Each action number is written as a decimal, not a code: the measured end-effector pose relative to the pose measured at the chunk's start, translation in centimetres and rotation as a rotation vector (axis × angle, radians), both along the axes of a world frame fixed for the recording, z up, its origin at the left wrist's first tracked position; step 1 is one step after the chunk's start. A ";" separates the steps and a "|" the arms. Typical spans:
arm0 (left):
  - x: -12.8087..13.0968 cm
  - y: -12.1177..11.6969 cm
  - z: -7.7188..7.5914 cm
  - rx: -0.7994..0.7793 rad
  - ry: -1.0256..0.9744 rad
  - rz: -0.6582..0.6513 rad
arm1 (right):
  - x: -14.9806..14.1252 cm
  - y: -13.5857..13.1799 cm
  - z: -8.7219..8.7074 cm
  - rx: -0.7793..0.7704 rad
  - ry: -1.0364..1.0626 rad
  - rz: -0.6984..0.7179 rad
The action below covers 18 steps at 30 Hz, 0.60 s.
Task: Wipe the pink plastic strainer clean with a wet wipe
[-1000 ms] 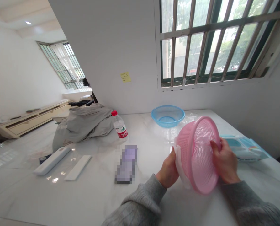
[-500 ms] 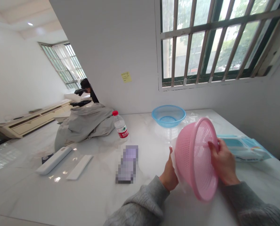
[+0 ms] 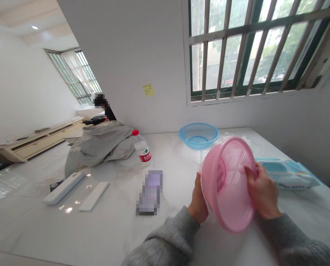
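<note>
Head view, two bare hands at a pale marble surface (image 3: 78,229); a pink plastic basket (image 3: 227,184) is held up on its side between them, tilted, with its mesh wall toward the right hand and its rim turned toward the left hand; its lower edge is just above the surface or touching it, which cannot be told. A thin white sheet (image 3: 206,199) lies bunched along the basket's left edge; the left hand (image 3: 198,199) stands upright against that sheet, grey sleeve (image 3: 176,232) resting low, its fingers mostly hidden, so the exact grip cannot be told; the right hand (image 3: 263,192) is curled, fingers pressed over the basket's edge. Behind: a blue bowl (image 3: 198,136), a clear plastic bottle with a red cap (image 3: 141,146); just right, a blue-and-white packet (image 3: 288,174); far left, a person (image 3: 102,107) beyond a grey cloth heap (image 3: 101,147).
</note>
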<state>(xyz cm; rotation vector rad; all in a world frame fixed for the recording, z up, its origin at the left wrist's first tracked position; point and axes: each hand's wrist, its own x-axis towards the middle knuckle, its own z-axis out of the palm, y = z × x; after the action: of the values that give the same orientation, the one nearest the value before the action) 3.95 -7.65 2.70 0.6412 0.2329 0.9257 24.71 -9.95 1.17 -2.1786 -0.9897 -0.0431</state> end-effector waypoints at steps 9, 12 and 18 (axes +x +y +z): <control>-0.9 1.4 1.9 -0.061 0.005 0.089 | -0.7 -0.2 1.0 -0.127 -0.152 0.046; -1.7 2.4 2.4 -0.126 0.027 0.032 | -0.5 -0.1 0.8 -0.145 -0.189 0.088; -2.8 3.4 2.0 -0.169 0.062 0.003 | -0.2 0.1 0.2 -0.144 -0.233 0.237</control>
<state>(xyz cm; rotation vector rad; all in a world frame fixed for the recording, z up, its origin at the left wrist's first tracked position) 1.11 -4.20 4.70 0.5134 0.3635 0.8792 24.56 -9.89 1.37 -2.2046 -1.4173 -0.1198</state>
